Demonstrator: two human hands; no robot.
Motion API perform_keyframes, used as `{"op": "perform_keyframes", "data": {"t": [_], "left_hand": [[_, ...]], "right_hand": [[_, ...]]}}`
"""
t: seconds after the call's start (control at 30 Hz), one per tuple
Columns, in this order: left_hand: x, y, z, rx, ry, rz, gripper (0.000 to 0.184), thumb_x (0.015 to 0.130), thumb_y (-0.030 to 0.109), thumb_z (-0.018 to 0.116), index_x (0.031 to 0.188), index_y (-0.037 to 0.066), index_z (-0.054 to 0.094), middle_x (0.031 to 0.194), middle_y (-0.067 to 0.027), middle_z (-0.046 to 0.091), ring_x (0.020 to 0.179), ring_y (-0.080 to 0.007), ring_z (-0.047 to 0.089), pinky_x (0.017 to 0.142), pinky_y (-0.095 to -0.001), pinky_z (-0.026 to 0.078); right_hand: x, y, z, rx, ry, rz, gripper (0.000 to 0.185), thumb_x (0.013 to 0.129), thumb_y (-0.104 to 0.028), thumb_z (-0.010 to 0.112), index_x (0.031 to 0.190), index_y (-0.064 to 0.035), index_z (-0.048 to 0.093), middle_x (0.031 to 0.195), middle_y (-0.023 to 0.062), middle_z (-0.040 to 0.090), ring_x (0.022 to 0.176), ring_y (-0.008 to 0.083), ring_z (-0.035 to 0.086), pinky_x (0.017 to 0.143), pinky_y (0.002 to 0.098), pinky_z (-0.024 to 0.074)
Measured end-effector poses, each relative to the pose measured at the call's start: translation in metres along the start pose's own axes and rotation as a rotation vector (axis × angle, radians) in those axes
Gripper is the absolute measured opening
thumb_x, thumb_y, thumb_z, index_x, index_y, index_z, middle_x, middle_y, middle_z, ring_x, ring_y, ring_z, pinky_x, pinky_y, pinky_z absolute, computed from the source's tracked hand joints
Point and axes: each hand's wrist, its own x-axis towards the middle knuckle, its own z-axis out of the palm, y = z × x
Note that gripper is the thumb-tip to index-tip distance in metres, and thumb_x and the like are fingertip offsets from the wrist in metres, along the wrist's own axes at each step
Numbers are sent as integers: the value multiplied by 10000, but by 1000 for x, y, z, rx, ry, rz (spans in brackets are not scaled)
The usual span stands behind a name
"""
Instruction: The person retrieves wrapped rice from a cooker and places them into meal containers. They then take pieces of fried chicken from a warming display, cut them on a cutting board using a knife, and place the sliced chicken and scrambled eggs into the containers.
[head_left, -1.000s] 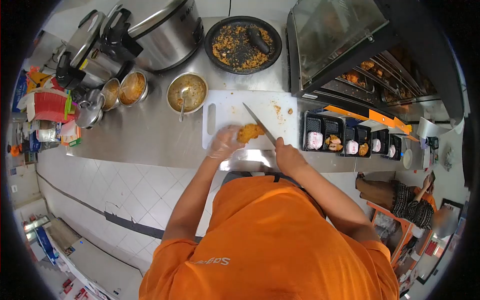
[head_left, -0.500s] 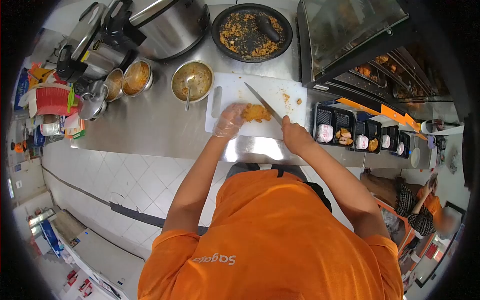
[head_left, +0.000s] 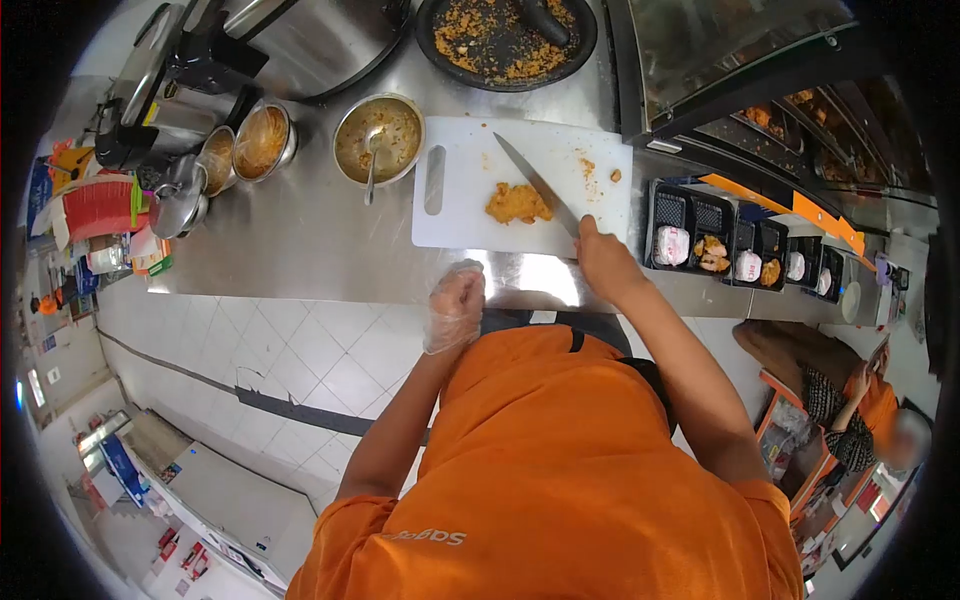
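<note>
A plastic-gloved left hand (head_left: 457, 300) hangs by the counter (head_left: 290, 260), center frame, fingers curled — its hold unclear. A fried piece (head_left: 518, 203) lies on the white cutting board (head_left: 465, 222), upper center — just beside the knife (head_left: 533, 180) gripped in the right hand (head_left: 606, 264), right of center.
</note>
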Motion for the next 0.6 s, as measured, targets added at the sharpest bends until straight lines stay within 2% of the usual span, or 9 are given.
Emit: {"op": "perform_keyframes", "data": {"t": [0.03,0.13,0.17,0.27,0.37,0.47,0.57,0.6], "left_hand": [[1,3,3,40,10,99,152,923,103,678,1039,11,710,914,-185,687,807,-354,674,701,-431,539],[21,22,12,86,-32,224,193,904,71,671,1084,12,712,953,-207,685,837,-368,671,724,-444,540],[25,26,15,126,-91,178,259,883,45,669,1137,9,703,980,-217,678,864,-376,665,745,-443,546],[28,20,22,43,11,153,270,874,46,683,1142,15,698,978,-206,681,862,-377,665,758,-445,550],[17,1,8,95,69,88,250,881,51,689,1129,23,699,972,-184,684,820,-339,673,732,-426,560],[2,-20,-8,78,136,40,244,904,85,718,1144,43,708,1001,-125,712,794,-203,693,714,-348,563],[-12,-26,-24,71,111,4,246,898,65,732,1142,52,707,981,-105,704,793,-190,675,707,-337,551],[-16,-26,-29,70,110,7,247,897,66,735,1143,54,707,974,-103,701,788,-188,670,704,-336,548]], "right_hand": [[-1,-7,-9,-22,-10,6,227,1073,-213,473,1110,9,441,875,374,680,854,549,690,768,608,559],[0,-21,-23,-66,-15,28,238,1072,-207,473,1145,19,455,903,381,681,874,543,696,779,598,562],[3,-20,-22,-97,-18,25,201,1031,-158,432,1168,-15,468,968,308,702,925,504,705,789,596,575],[16,12,13,-259,305,-72,247,949,-136,563,1163,-34,493,1061,244,676,980,432,680,843,559,563],[15,17,25,-261,647,-333,312,833,-107,676,1117,-34,572,1149,188,629,1076,378,616,944,517,496],[3,0,40,-111,129,-493,322,781,-126,734,1075,-20,658,1297,172,620,1157,344,564,972,470,429],[-1,-16,60,-199,196,-735,306,770,-163,753,1037,-21,702,1406,142,606,1165,303,540,921,445,424],[1,-20,64,-236,209,-710,311,766,-173,759,1034,-26,703,1431,137,596,1160,295,539,917,438,418]]}}
